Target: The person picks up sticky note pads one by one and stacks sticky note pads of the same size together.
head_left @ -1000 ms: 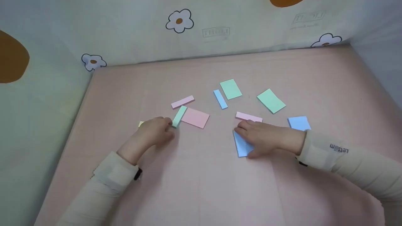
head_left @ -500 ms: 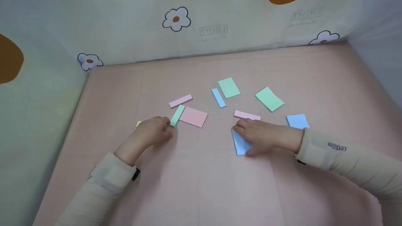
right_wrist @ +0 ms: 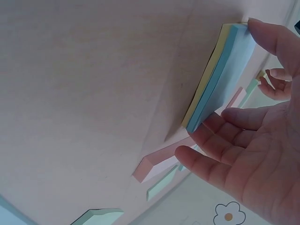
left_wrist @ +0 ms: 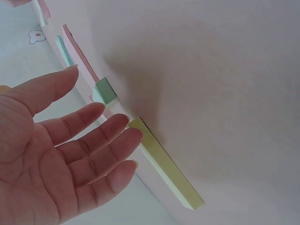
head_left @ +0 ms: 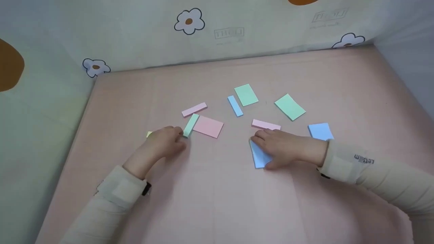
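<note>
Pads (head_left: 289, 106) in pink, green, blue lie scattered beyond both hands.

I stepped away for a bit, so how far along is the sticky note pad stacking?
Done: one stack, a blue pad lying on a yellow pad. In hand: the right hand rests on that stack, and the left hand reaches the narrow yellow pad with straight fingers. Left: the pink, green and blue pads scattered across the pink table.
</note>
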A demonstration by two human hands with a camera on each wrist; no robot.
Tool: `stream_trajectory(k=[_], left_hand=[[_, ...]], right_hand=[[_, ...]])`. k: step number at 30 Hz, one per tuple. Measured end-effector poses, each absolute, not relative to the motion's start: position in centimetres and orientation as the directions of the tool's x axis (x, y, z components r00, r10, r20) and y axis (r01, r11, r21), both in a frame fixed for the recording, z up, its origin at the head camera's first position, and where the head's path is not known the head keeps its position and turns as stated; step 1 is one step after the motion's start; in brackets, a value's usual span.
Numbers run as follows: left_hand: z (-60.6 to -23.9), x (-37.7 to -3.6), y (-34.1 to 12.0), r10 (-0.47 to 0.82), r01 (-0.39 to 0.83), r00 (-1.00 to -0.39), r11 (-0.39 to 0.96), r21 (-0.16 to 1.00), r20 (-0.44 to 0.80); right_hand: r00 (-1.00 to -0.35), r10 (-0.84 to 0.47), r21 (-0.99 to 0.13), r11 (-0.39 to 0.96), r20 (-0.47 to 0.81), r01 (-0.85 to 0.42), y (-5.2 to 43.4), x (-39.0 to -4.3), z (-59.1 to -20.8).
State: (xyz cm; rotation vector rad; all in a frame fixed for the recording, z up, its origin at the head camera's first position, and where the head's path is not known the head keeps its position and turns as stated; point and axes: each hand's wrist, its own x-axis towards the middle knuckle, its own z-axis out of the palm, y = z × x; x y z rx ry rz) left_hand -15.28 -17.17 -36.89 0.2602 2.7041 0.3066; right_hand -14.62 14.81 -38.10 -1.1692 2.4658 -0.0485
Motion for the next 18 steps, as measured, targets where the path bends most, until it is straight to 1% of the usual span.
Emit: stream_trajectory(k=[13,16,18], left_hand=[[-37.09,-15.43,-17.20,0.222,0.126,-0.897,0.957,0.260,-0.382],[-37.09,-15.41,-17.21,0.218,0.123,-0.897,0.958,0.257,-0.385],[-37.10,-15.36,-17.33,0.234,0.142,-0.900,0.956,0.258,-0.369]], right_hand=[[-0.570,-0.729,-0.201,0.666,-0.380,-0.718,14.46,-14.61,-38.01],[-0.568,-0.731,-0.200,0.664,-0.377,-0.721,14.55,-14.61,-38.03],[-0.562,-0.748,-0.209,0.649,-0.352,-0.732,14.66,-14.62,-38.01]])
